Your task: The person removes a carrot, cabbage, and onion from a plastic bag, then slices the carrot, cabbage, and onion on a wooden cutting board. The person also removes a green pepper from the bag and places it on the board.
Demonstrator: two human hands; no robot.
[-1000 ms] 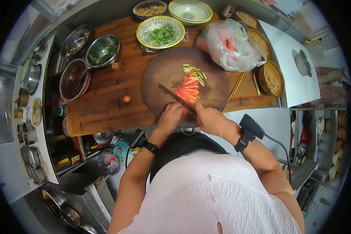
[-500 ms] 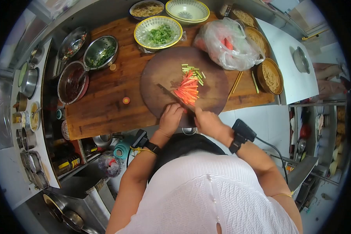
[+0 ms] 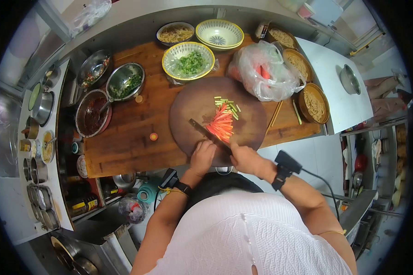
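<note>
A round, dark cutting board [image 3: 183, 110] lies at the front of the wooden table. My right hand [image 3: 248, 161] is closed around the handle of a kitchen knife [image 3: 209, 134], its blade pointing up and left across the board. Against the blade's far side lies a fanned heap of orange-red carrot strips [image 3: 220, 126]. Short pale-green sticks [image 3: 228, 103] are scattered just beyond the heap. On the near side of the blade, my left hand [image 3: 203, 156] rests with curled fingers at the board's front edge. Whatever lies under those fingertips is hidden.
Behind the board stand a bowl of chopped greens [image 3: 211, 68] and a plastic bag [image 3: 266, 75] with red-orange contents. Noodle bowls [image 3: 323, 114] and chopsticks [image 3: 276, 113] are on the right. Metal bowls [image 3: 140, 73] and a dark-sauce bowl [image 3: 80, 123] stand left, near a carrot slice [image 3: 153, 136].
The camera view has tilted up, so the table and board appear lower in the picture. Both hands and the knife keep nearly the same place on the board.
</note>
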